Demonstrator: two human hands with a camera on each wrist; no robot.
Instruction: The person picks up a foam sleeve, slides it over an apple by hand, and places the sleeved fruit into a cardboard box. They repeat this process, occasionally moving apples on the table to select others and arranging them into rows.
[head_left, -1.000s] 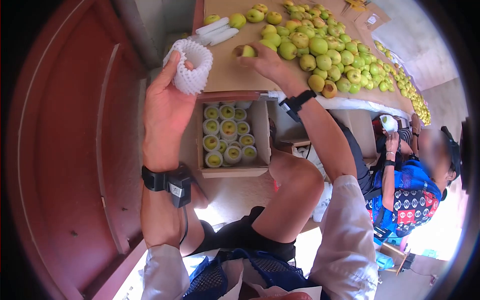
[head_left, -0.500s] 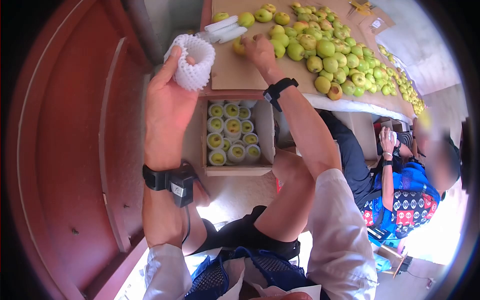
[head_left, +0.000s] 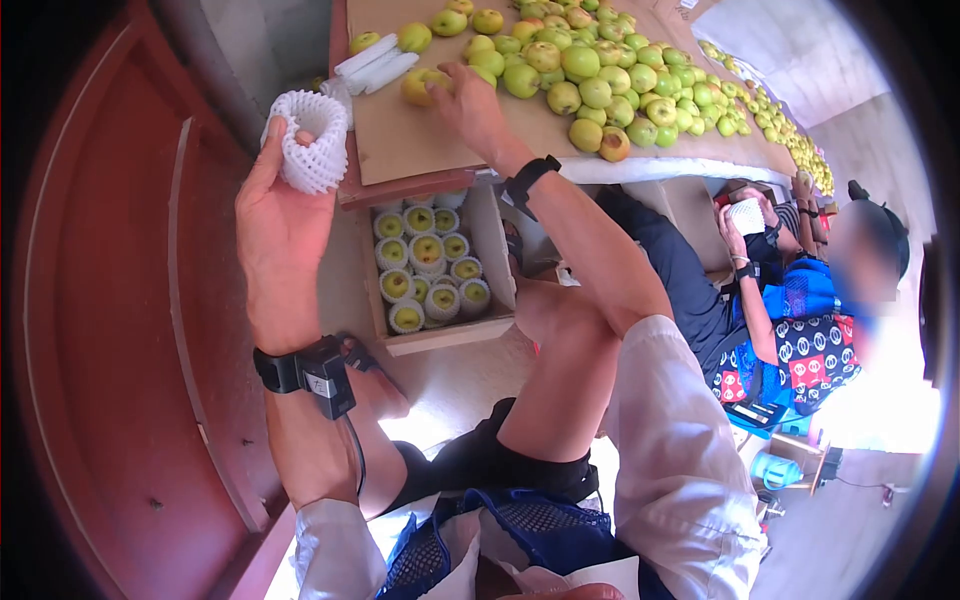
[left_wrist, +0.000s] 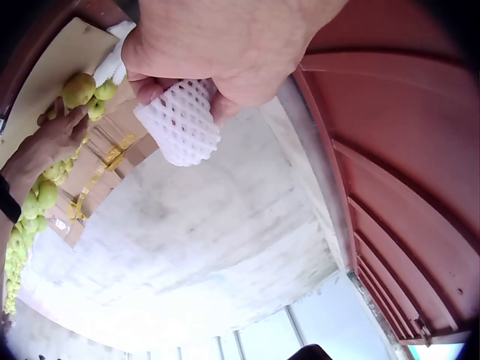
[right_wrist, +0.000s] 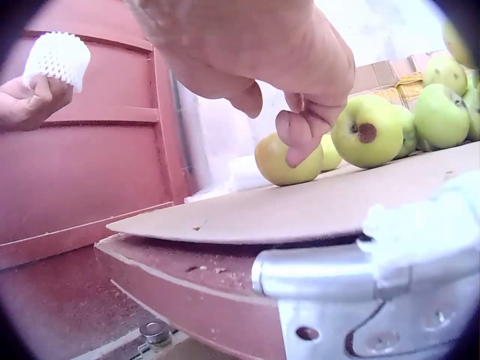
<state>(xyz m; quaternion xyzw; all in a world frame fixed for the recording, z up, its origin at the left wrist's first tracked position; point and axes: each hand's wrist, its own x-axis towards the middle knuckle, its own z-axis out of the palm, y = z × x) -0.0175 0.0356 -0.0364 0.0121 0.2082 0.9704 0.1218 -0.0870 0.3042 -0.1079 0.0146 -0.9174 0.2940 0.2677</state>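
Note:
My left hand (head_left: 285,225) holds up a white foam net sleeve (head_left: 322,160), its round mouth open toward the head camera and a fingertip showing inside. In the left wrist view the sleeve (left_wrist: 180,131) hangs from the thumb and fingers. My right hand (head_left: 475,112) is over the cardboard-covered table, with loosely bent fingers beside a yellow-green apple (head_left: 418,88). That apple (right_wrist: 281,166) rests on the cardboard in the right wrist view; one fingertip overlaps it while the thumb stays apart from it.
Many green apples (head_left: 580,62) are heaped on the table's cardboard (head_left: 385,140). Flat white sleeves (head_left: 372,65) lie at its left. Below, a carton (head_left: 440,340) holds several sleeved apples. A red door (head_left: 110,300) stands left. Another person (head_left: 790,310) sits at right, holding a white sleeve.
The right hand held an apple above the cardboard a second ago; now an apple rests there beside its bent fingers. The left hand keeps the sleeve. The head view has shifted.

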